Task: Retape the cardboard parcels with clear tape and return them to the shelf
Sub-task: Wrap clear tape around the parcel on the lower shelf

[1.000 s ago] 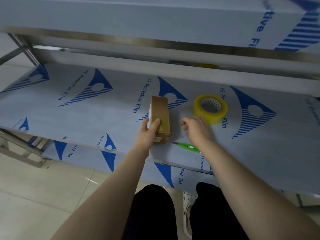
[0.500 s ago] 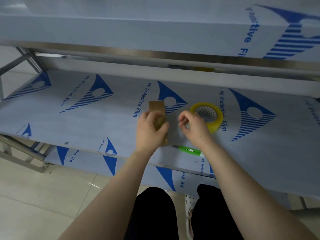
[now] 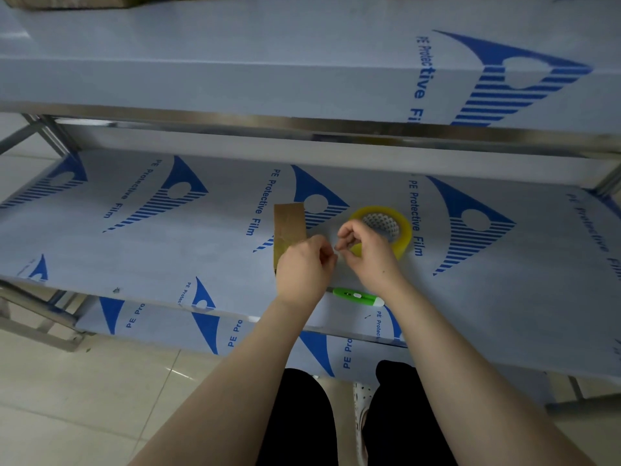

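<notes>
Small cardboard parcel (image 3: 289, 230) standing on the middle shelf (image 3: 168, 250), beside the tape roll (image 3: 386, 230) and green cutter (image 3: 358, 295). Left hand (image 3: 304, 270) and right hand (image 3: 368, 252) meet just before it, fingers pinched (what they pinch cannot be told). Probably light and stiff; best gripped across its long sides.

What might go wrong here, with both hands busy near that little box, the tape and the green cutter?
1. The green cutter lies near the shelf front edge, just under the right hand; a wrist could knock it off.
2. Both hands pinch at something tiny between them; if it is clear tape, it may stick to itself.
3. The left hand hides the cardboard parcel, so its grip is unclear; it might tip.
</notes>
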